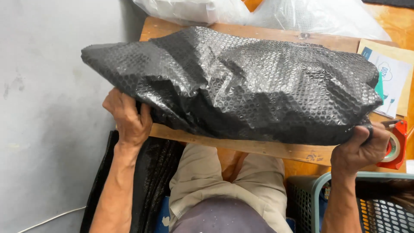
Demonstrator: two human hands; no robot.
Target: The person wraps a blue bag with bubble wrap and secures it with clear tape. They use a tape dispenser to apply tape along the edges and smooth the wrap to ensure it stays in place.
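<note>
My left grip (129,121) clamps the near-left edge of the black bundle (241,82); my right grip (360,146) pinches its near-right corner. The bundle's long axis runs left-right between both hands, lying across the counter (258,149), tape dispenser (394,144) just right of the bundle.

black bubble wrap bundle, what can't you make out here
- Head view: what is inside the black bubble wrap bundle; the wrap covers it fully.
- Fingers of the left hand and right hand: tips tucked behind the bundle.
- Wooden board: mostly hidden under the bundle.
- Red tape dispenser: partly behind the right hand.
- Plastic basket: cut off by the frame edge.
</note>
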